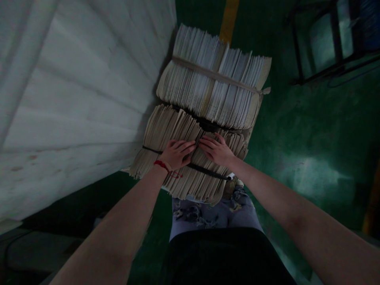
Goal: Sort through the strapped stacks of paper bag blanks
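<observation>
Two thick bundles of paper sheets lie stacked end to end, their edges facing up and slightly curled. The far bundle [212,79] is tied with a beige strap, and the near bundle [190,166] with a black cord. My left hand [177,154], with a red string around its wrist, rests flat on the near bundle. My right hand [215,149] lies on the same bundle, its fingertips close to those of my left hand. Neither hand visibly closes around the paper.
A large pale grey wall or panel [68,99] rises along the left side. The floor is green [308,118], with a yellow stripe [229,18] beyond the bundles. A black metal frame [323,51] stands at the upper right. My patterned trousers [213,213] show below the bundles.
</observation>
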Available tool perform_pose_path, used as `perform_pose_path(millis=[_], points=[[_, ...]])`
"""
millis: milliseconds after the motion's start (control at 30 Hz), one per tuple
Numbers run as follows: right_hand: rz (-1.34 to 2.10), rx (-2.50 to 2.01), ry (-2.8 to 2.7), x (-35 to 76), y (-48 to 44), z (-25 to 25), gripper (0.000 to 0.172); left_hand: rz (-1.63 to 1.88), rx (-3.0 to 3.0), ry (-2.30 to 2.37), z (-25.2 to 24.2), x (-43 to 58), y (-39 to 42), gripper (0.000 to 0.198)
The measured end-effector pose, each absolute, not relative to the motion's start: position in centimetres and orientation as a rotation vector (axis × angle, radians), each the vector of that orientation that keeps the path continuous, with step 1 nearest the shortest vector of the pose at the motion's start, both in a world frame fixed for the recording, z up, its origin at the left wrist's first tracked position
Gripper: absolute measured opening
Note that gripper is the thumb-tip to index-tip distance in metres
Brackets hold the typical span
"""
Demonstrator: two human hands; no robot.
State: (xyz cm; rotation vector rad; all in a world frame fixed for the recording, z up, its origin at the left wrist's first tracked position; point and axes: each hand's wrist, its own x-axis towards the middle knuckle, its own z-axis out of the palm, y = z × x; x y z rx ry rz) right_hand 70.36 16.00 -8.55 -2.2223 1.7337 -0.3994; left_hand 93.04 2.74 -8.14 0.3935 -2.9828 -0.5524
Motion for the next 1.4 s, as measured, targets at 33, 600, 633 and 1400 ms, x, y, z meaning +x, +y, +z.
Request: perform_pose_path(millis=[33,600,633,1400], points=[[-0.396,-2.222,1.733,70.4,16.0,-8.5,0.044,-0.555,0.392,-2.983,-8.2,93.0,2.7,0.050],[-0.430,-2.159,1.763,70.6,15.9,-8.5,0.043,-0.492,0.358,-2.997,-7.9,93.0,2.5,0.043],[-0.422,-2.155,1.770,70.6,15.8,-8.4,0.044,-0.494,0.356,-2.999,-7.9,93.0,2.5,0.043],[-0.302,-2.098,1.895,71.0,15.5,-7.5,0.039,-0.607,0.655,-3.016,-6.5,92.7,4.6,0.048]])
